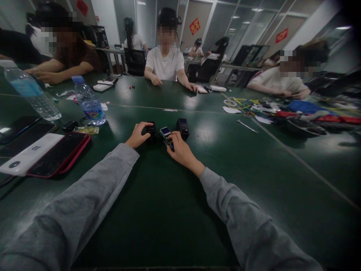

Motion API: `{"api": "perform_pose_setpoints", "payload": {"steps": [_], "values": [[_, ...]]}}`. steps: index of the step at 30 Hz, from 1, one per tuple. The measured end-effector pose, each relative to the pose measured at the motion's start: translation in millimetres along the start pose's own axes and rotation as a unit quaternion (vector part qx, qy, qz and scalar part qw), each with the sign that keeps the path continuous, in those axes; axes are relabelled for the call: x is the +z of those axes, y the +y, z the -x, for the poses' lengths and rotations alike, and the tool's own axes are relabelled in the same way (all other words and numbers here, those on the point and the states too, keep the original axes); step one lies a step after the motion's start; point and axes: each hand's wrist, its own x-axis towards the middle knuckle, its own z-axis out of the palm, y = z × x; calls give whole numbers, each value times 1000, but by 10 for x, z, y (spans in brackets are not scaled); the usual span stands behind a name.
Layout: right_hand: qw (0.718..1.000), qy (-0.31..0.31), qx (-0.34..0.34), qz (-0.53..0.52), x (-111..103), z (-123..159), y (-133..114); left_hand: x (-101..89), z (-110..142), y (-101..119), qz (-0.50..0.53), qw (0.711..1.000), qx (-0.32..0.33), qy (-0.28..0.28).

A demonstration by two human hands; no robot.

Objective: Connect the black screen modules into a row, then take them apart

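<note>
Both my arms in grey sleeves reach forward over a dark green table (158,195). My left hand (137,135) curls its fingers round a small black block (150,130) that rests on the table. My right hand (180,148) is closed on a small module with a pale blue screen (165,131), its lower part hidden under my fingers. A third small black box (183,128) stands upright just behind my right hand, apart from it.
Two water bottles (89,105) (31,92), a phone in a red case (60,152), a white power bank (28,152) and a dark phone lie at the left. Coloured wires and parts (282,111) and a thin metal tool (247,126) lie at the right. Three people sit across the table.
</note>
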Motion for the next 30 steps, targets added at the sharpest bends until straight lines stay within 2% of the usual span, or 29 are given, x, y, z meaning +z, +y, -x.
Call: {"api": "perform_pose_setpoints", "payload": {"steps": [13,30], "values": [[999,-32,-13,-23,-68,-8,-31,8,9,5,-4,1000,-4,8],[999,-16,-19,-22,-53,-14,-22,11,14,17,-3,1000,2,27]]}}
